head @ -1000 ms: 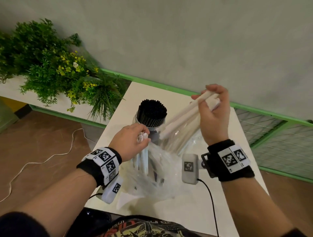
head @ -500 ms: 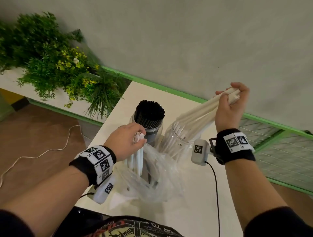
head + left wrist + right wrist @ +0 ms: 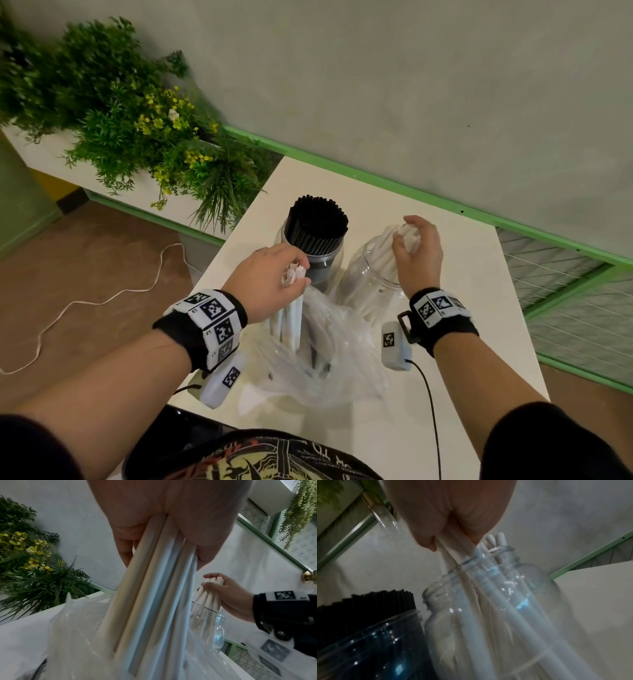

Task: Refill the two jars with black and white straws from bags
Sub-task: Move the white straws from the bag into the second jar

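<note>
1. Two bundles of white paper straws are being held: my right hand (image 3: 416,251) is gripping one bundle (image 3: 208,595) in the mouth of the clear glass jar (image 3: 488,601); loosening early is risking straws catching the rim and spilling onto the white tabletop (image 3: 479,274).
2. My left hand (image 3: 274,274) is clutching the second bundle (image 3: 154,601), and I am risking dragging the crumpled clear plastic bag (image 3: 318,359) up with it.
3. Blur is hiding how full the jar is; the bag's contents are unclear.

A white rectangular table (image 3: 479,274) stands against a grey-green plastered wall (image 3: 411,85) with a green skirting strip (image 3: 376,178). To the left, leafy green plants with small yellow flowers (image 3: 137,137) fill a white planter. A white cord (image 3: 102,301) trails across the brown floor (image 3: 85,274).
</note>
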